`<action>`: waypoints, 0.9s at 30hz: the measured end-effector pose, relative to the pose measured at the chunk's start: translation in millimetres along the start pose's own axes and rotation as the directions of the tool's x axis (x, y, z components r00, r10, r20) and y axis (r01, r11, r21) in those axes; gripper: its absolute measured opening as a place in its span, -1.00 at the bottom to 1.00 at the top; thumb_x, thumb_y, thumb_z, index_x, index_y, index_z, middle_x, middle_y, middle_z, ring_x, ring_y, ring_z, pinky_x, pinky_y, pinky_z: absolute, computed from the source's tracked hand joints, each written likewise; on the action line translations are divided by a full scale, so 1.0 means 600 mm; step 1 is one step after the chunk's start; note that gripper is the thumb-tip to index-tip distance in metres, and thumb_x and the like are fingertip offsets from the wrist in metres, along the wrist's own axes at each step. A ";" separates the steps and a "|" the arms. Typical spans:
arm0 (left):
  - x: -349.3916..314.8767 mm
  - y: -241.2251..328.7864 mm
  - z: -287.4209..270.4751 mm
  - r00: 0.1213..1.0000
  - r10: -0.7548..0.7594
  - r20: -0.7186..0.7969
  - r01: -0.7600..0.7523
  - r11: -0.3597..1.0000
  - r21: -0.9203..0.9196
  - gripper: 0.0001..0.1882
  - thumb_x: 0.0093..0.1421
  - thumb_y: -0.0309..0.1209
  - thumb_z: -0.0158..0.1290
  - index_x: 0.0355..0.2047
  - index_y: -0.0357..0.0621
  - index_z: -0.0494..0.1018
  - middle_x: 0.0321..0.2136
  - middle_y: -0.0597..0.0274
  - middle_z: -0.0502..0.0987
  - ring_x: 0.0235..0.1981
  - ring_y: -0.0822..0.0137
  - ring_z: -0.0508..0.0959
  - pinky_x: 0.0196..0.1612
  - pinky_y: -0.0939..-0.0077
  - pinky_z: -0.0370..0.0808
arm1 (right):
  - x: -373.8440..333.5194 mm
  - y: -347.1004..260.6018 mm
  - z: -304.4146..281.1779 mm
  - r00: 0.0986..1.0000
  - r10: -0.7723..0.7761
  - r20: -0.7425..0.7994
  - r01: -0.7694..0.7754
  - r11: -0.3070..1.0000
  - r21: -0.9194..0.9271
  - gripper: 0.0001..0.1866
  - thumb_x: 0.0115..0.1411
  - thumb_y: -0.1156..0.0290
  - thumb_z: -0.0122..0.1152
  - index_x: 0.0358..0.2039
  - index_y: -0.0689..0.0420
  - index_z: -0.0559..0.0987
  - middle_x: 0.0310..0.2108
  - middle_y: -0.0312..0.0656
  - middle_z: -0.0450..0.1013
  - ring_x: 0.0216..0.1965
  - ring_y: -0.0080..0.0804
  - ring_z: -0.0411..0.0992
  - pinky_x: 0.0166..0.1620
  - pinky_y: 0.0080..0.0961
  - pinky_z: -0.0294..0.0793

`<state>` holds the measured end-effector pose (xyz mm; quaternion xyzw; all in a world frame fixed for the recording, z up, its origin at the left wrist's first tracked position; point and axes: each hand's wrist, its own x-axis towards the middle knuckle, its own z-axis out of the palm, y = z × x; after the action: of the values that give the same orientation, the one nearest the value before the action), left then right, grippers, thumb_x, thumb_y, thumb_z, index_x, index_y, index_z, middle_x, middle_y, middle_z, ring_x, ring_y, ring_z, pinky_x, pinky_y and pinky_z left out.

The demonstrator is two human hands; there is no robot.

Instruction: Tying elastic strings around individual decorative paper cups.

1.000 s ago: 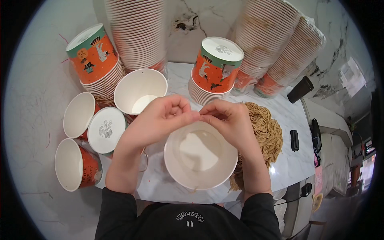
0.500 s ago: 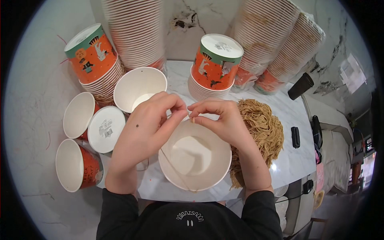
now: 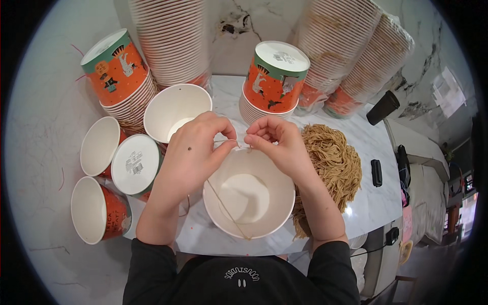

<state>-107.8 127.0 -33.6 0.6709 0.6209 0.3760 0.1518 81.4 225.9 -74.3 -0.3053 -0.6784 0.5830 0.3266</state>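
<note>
Surface: white marble table (image 3: 223, 101) w/ grey veins, same marble on wall behind.
Left hand: left hand (image 3: 195, 152) over far-left rim of bowl, thumb + forefinger pinched on thin tan string (image 3: 223, 208).
Right hand: right hand (image 3: 279, 145) over far rim, fingertips pinched on same string, just beside left hand's fingertips.
String: runs from the pinch down across bowl's inside to near rim; taut, straight.
Bowl: white paper bowl (image 3: 249, 195), upright, open, centre of table, right in front of person; inside bare, white.
Right of bowl: heap of tan strings (image 3: 330, 162), touching bowl's right side, partly under right forearm.
Left of bowl: upturned cup showing white base (image 3: 136, 163); orange cups on sides (image 3: 96, 208), (image 3: 101, 146); open white-inside cup (image 3: 175, 109) behind left hand.
Back: orange cup stack, base up (image 3: 274, 76); another at far left (image 3: 114, 68); tall sleeved stacks (image 3: 175, 35), (image 3: 356, 46).
Far right: small black object (image 3: 376, 173) on table; black cylinder (image 3: 383, 107).
</note>
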 end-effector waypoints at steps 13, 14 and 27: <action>0.030 -0.031 0.016 0.980 -0.139 0.145 0.185 0.902 -0.391 -0.81 0.23 -0.41 0.23 -0.29 -0.32 0.56 -0.45 0.23 0.65 -0.51 0.54 0.54 -0.43 0.53 0.47 | -0.002 -0.003 0.006 0.959 -0.274 0.078 0.284 0.938 -0.200 -0.88 0.31 0.52 0.25 -0.18 0.27 0.57 -0.34 -0.21 0.60 -0.27 -0.49 0.56 -0.15 -0.51 0.52; 0.031 -0.026 0.012 0.964 -0.184 0.192 0.248 0.885 -0.395 -0.80 0.23 -0.40 0.24 -0.29 -0.32 0.56 -0.45 0.26 0.64 -0.52 0.56 0.53 -0.46 0.55 0.46 | -0.003 -0.005 0.004 0.958 -0.271 0.094 0.285 0.933 -0.220 -0.87 0.31 0.53 0.26 -0.16 0.26 0.56 -0.32 -0.21 0.60 -0.25 -0.48 0.57 -0.14 -0.50 0.53; 0.033 -0.024 0.009 0.917 -0.285 0.280 0.377 0.850 -0.368 -0.75 0.21 -0.38 0.27 -0.21 -0.33 0.61 -0.50 0.31 0.64 -0.58 0.62 0.50 -0.56 0.66 0.39 | -0.019 -0.030 0.014 0.890 -0.435 0.134 0.449 0.790 -0.417 -0.80 0.20 0.60 0.27 -0.18 0.21 0.47 -0.31 -0.08 0.54 -0.24 -0.13 0.58 -0.16 -0.28 0.53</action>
<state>-115.6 149.8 -40.7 0.5423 0.6133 0.3921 0.4196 80.9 209.5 -58.4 -0.1947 -0.8488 0.3279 0.3662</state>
